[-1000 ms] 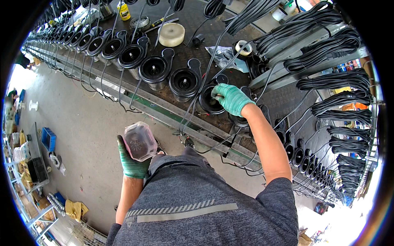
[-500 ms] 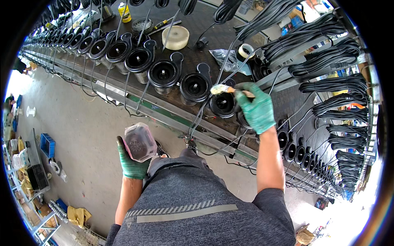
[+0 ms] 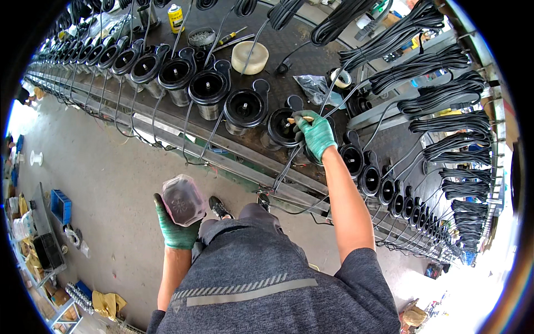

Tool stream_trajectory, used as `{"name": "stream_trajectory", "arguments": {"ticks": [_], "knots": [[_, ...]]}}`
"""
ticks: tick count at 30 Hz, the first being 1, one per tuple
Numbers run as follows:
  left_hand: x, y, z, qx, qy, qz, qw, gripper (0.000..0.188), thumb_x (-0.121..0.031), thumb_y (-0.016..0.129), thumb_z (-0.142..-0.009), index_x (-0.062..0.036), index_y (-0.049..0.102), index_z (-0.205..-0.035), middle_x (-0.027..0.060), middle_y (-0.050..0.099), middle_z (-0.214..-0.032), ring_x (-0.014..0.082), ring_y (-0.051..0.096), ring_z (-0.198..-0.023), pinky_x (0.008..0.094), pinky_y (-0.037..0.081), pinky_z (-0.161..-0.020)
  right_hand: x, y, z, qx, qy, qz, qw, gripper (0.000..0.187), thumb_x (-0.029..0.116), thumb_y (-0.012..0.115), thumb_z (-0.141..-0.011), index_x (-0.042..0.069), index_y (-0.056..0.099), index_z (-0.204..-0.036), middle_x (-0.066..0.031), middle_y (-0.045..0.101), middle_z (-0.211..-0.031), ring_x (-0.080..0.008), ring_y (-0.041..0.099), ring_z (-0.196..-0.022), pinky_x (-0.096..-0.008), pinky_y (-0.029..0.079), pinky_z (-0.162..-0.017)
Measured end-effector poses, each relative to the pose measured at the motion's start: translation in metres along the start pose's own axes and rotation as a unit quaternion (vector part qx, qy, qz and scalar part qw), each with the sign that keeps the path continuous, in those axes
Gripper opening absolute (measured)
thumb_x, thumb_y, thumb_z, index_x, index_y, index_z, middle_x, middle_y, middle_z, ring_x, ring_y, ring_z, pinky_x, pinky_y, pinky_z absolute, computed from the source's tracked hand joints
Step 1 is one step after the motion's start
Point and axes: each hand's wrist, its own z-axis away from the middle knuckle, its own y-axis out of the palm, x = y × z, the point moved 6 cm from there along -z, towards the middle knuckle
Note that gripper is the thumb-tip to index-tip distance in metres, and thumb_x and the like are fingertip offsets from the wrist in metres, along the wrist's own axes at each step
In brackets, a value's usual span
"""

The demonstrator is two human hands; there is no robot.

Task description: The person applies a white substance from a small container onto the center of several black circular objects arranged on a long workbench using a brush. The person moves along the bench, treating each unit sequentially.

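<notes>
In green gloves, both my hands are occupied. My right hand grips a brush by its wooden handle, with the bristle end down at the open top of a black-rimmed metal motor housing; the bristles are mostly hidden. A similar housing stands just left of it, with a metal shaft in its centre. Below the bench edge, my left hand holds a clear, many-sided plastic container, its fingers around the side and base.
Similar housings line the bench both ways, with cables rising to hanging black coils. Behind stand a round cream block, a tape roll, a plastic bag, a yellow spray can and a screwdriver.
My right hand has moved left and down, bringing the brush from above the housings to one housing's opening. The view has shifted; my left hand still holds the container.
</notes>
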Motion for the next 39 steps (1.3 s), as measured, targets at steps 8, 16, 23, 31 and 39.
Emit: {"name": "stream_trajectory", "arguments": {"ticks": [8, 16, 23, 31, 39], "knots": [[-0.023, -0.008, -0.011, -0.002, -0.015, -0.003, 1.000, 0.065, -0.070, 0.044, -0.096, -0.0190, 0.058, -0.134, 0.0092, 0.066, -0.121, 0.0292, 0.067, -0.084, 0.0381, 0.056, -0.060, 0.016, 0.008, -0.033, 0.075, 0.093, 0.124, 0.985, 0.023, 0.029, 0.060, -0.102, 0.006, 0.064, -0.107, -0.0037, 0.064, -0.071, -0.0106, 0.052, -0.048, -0.0262, 0.040, -0.044], [-0.033, -0.017, -0.029, 0.092, -0.053, -0.012, 0.994, 0.066, -0.070, 0.054, -0.091, -0.0193, 0.059, -0.134, 0.0037, 0.062, -0.130, 0.0260, 0.059, -0.118, 0.0478, 0.051, -0.095, 0.048, 0.024, -0.008, 0.236, -0.055, 0.449, 0.860, 0.023, 0.016, 0.062, -0.094, 0.005, 0.065, -0.113, -0.0203, 0.071, -0.106, -0.0391, 0.067, -0.101, -0.0451, 0.051, -0.086], [-0.042, 0.008, -0.036, 0.064, -0.020, -0.048, 0.997, 0.066, -0.070, 0.054, -0.092, -0.0190, 0.058, -0.133, 0.0053, 0.061, -0.130, 0.0277, 0.058, -0.117, 0.0487, 0.050, -0.094, 0.048, 0.017, -0.001, 0.208, -0.139, 0.461, 0.851, 0.020, 0.007, 0.063, -0.088, 0.004, 0.067, -0.108, -0.0174, 0.069, -0.102, -0.0356, 0.067, -0.095, -0.0418, 0.053, -0.085], [-0.033, 0.073, -0.058, 0.014, 0.026, -0.156, 0.987, 0.051, -0.056, 0.039, -0.103, -0.0196, 0.051, -0.136, 0.0064, 0.064, -0.124, 0.0226, 0.063, -0.087, 0.0368, 0.052, -0.063, 0.043, -0.009, 0.009, 0.149, -0.238, 0.376, 0.883, 0.022, 0.003, 0.061, -0.085, 0.006, 0.069, -0.105, -0.0139, 0.065, -0.104, -0.0346, 0.065, -0.098, -0.0406, 0.054, -0.086], [-0.021, 0.080, -0.084, 0.125, -0.015, -0.150, 0.981, 0.048, -0.045, 0.052, -0.100, -0.0196, 0.047, -0.141, 0.0018, 0.061, -0.133, 0.0202, 0.059, -0.118, 0.0455, 0.043, -0.107, 0.079, -0.060, 0.053, 0.001, -0.208, 0.298, 0.932, 0.021, 0.008, 0.068, -0.087, 0.005, 0.068, -0.108, -0.0154, 0.069, -0.092, -0.0335, 0.068, -0.081, -0.0371, 0.055, -0.072]]}}
